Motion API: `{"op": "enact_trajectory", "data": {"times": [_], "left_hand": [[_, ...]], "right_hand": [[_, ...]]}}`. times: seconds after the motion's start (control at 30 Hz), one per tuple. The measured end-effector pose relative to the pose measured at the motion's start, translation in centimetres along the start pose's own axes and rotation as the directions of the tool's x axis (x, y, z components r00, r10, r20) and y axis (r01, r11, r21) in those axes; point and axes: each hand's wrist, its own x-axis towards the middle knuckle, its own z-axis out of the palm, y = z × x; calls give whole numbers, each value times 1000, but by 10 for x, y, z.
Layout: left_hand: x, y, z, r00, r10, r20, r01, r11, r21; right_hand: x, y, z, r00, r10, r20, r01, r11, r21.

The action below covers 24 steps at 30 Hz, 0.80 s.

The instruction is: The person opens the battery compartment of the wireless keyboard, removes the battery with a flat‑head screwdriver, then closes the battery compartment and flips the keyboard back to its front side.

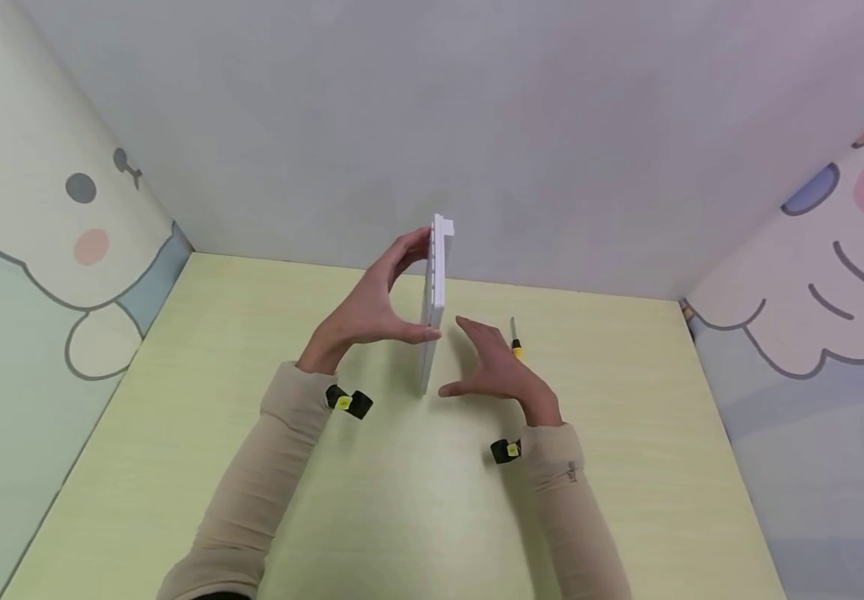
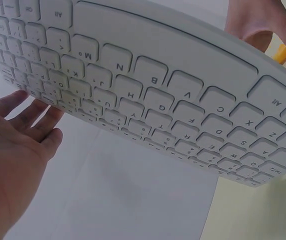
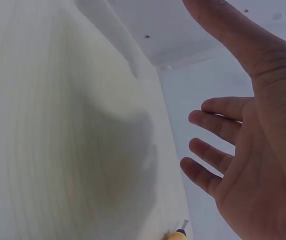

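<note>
A white keyboard (image 1: 438, 275) stands on edge above the table, its letter keys filling much of the left wrist view. My left hand (image 1: 372, 310) grips one of its long sides, with the thumb at the near edge and the fingers at the far edge. To the right of the keyboard, my right hand (image 1: 495, 367) is spread and holds nothing. Its fingers are apart from the keyboard's underside (image 3: 193, 30), where small screws show. Just beyond the right hand lies a screwdriver (image 1: 517, 343) with a yellow and black handle.
The pale yellow-green table (image 1: 611, 467) meets a grey-white back wall (image 1: 551, 167). Side walls with cartoon drawings stand at the left (image 1: 102, 250) and right (image 1: 814, 333). A small black strap device (image 1: 349, 402) sits at each wrist.
</note>
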Motion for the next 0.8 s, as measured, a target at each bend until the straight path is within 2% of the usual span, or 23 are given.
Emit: {"op": "enact_trajectory", "data": {"times": [0.17,0.4,0.5,0.7,0.8], "left_hand": [[0,-2,3,1000,12,10,-11,998,-56],[0,-2,4,999,-25,21,27,992,-121],[-1,0,2,999,-33,30,36,995,-95],[1,5,-2,998,-13,55,12,1000,18],[1,7,-5,998,-11,55,8,999,42]], "right_hand": [[7,-1,17,1000,-19,20,18,999,49],[11,-1,33,997,-74,-1,74,995,70],[11,-1,34,997,-80,-7,80,994,70],[10,0,32,997,-74,-27,76,995,67],[9,1,30,996,-79,-37,82,994,69]]}}
